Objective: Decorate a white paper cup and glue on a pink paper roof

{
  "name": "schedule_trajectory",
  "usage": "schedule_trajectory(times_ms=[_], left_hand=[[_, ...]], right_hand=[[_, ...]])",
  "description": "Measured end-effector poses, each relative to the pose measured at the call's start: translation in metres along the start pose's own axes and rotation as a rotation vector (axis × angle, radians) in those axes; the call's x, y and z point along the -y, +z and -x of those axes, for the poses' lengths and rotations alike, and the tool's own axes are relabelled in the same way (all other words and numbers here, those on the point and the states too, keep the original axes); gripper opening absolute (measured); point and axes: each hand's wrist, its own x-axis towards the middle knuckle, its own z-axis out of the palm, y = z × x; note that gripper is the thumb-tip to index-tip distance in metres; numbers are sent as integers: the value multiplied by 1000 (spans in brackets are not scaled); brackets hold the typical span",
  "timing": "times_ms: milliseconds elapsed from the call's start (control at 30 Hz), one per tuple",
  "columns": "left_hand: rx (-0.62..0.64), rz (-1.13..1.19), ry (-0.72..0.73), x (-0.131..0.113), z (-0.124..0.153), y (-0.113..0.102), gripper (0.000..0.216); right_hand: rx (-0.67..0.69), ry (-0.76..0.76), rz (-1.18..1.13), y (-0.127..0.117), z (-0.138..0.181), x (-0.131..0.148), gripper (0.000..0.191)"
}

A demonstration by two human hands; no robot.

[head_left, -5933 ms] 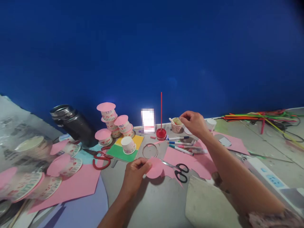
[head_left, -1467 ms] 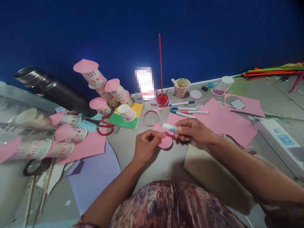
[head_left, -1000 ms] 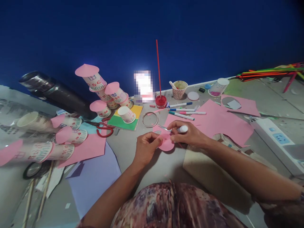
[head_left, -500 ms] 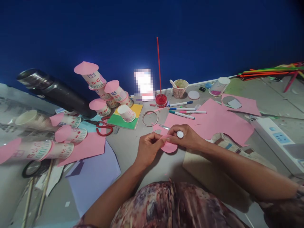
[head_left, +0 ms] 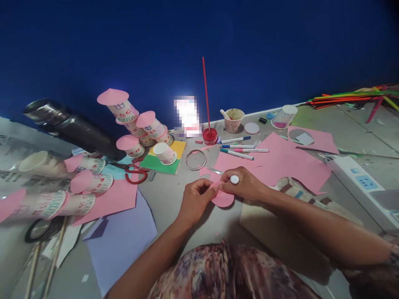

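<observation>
Low in the middle of the head view, a round piece of pink paper (head_left: 223, 200) is pinched between both hands. My left hand (head_left: 197, 199) is closed, with thumb and fingers on the paper's left edge. My right hand (head_left: 245, 182) is closed too, gripping the upper right edge. A white round end (head_left: 234, 179) shows at the right hand's fingers, and a thin metal blade (head_left: 214, 170) points left from beside them; I cannot tell if they are one tool. Beyond the hands lie a silvery ring (head_left: 195, 160) and a large pink paper sheet (head_left: 274, 160).
Decorated paper cups with pink cone roofs (head_left: 112, 96) stand at the left, near a black bottle (head_left: 77, 128) and red-handled scissors (head_left: 136, 176). Several markers (head_left: 237, 154), a red pot (head_left: 210, 136) with a tall stick, and a power strip (head_left: 361, 178) lie beyond and right.
The whole view has shifted slightly, so things sit a little lower in the picture. Both hands keep their hold on the pink paper, which is turned slightly.
</observation>
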Motion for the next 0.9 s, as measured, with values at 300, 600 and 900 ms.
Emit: schedule_trajectory(times_ms=[300,600,900], left_hand=[[-21,80,-86,0,-2,-2,27],[1,104,-99,-1,-3,-3,32],[-9,28,-86,2,-2,-3,27]], right_hand=[[67,82,-30,-6,0,6,20],[68,68,-41,-6,0,0,18],[70,51,51,-5,2,1,14]])
